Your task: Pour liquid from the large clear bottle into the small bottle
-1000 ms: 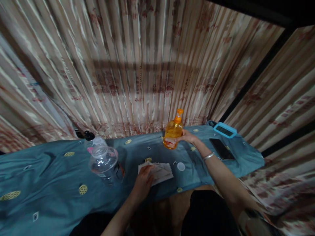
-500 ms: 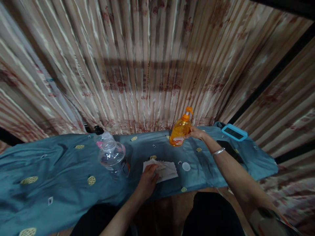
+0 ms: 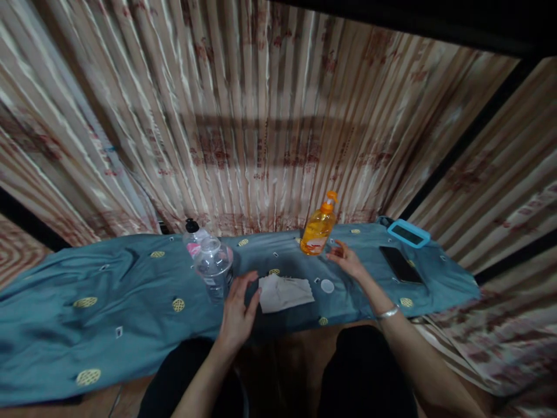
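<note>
Fingers apart and holding nothing, my left hand (image 3: 238, 310) hovers between a clear plastic bottle (image 3: 214, 268) and a crumpled white tissue (image 3: 286, 294). The clear bottle has no cap on it and stands upright. My right hand (image 3: 346, 259) is open too, just right of an orange pump bottle (image 3: 318, 231) and apart from it. That bottle stands on the cloth with yellow-orange liquid inside. A small round white cap (image 3: 327, 286) lies right of the tissue.
Behind the clear bottle stands another bottle with a black top (image 3: 191, 227). At right lie a dark phone (image 3: 400, 265) and a blue-framed object (image 3: 409, 233). A teal patterned cloth (image 3: 143, 290) covers the surface, and a striped curtain (image 3: 261, 145) hangs behind.
My right hand has let go of the orange pump bottle and drawn back toward me. My left hand has left the tissue and shifted left toward the clear bottle.
</note>
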A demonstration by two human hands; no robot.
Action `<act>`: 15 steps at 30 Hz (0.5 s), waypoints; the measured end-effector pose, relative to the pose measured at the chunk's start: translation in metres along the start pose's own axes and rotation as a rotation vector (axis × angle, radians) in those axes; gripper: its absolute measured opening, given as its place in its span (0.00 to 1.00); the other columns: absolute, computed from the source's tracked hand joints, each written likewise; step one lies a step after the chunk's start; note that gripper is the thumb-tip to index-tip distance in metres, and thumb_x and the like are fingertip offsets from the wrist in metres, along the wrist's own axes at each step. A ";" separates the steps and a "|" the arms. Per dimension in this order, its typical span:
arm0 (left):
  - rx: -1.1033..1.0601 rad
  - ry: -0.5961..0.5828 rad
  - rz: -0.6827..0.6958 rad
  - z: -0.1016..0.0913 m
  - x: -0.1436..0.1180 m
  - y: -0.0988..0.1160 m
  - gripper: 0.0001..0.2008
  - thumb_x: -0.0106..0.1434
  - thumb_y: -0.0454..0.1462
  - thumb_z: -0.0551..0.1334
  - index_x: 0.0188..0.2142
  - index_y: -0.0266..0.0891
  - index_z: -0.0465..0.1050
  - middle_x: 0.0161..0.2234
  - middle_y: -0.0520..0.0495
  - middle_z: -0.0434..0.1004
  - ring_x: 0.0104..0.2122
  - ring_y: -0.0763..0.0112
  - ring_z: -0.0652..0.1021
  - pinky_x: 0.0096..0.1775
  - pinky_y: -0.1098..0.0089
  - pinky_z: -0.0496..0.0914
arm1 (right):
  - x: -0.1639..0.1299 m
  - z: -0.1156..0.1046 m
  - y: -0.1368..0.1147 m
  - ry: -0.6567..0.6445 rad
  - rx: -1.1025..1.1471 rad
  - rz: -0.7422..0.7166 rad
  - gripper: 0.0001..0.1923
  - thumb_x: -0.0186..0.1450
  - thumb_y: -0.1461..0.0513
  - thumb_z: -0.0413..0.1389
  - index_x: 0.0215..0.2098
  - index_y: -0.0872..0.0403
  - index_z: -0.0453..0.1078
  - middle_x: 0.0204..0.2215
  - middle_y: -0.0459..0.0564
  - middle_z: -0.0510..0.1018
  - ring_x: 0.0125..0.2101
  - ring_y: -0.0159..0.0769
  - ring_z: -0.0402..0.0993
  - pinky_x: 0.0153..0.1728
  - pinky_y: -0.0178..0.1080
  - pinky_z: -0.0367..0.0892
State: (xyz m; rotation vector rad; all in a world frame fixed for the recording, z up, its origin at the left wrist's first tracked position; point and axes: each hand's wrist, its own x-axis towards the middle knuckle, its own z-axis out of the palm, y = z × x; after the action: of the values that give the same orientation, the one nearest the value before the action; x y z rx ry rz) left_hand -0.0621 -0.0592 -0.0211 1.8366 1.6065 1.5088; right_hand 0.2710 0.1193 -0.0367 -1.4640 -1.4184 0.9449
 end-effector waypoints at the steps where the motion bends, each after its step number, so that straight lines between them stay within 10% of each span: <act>1: 0.027 0.065 0.031 -0.012 0.001 0.004 0.13 0.69 0.44 0.60 0.50 0.45 0.76 0.49 0.43 0.82 0.47 0.58 0.82 0.54 0.56 0.77 | -0.015 0.002 0.006 0.021 -0.014 -0.005 0.18 0.72 0.56 0.63 0.56 0.54 0.73 0.51 0.52 0.80 0.48 0.42 0.80 0.50 0.52 0.77; 7: 0.148 0.521 -0.023 -0.060 0.009 0.004 0.32 0.62 0.52 0.68 0.61 0.42 0.66 0.57 0.37 0.74 0.58 0.50 0.75 0.62 0.48 0.69 | -0.079 0.042 0.008 0.000 -0.015 -0.128 0.23 0.70 0.58 0.64 0.61 0.53 0.70 0.55 0.53 0.79 0.54 0.46 0.78 0.58 0.58 0.71; 15: -0.173 0.475 -0.405 -0.027 0.024 -0.035 0.63 0.44 0.44 0.79 0.72 0.41 0.45 0.71 0.30 0.58 0.71 0.45 0.63 0.71 0.49 0.57 | -0.053 0.165 -0.070 -0.283 0.108 -0.233 0.24 0.71 0.57 0.64 0.63 0.53 0.69 0.56 0.54 0.79 0.54 0.46 0.79 0.55 0.55 0.76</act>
State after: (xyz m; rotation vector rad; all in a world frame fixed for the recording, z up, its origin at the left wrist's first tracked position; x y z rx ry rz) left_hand -0.1077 -0.0379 -0.0239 1.0235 1.8300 1.8943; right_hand 0.0893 0.0779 -0.0288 -1.0889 -1.6726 1.0907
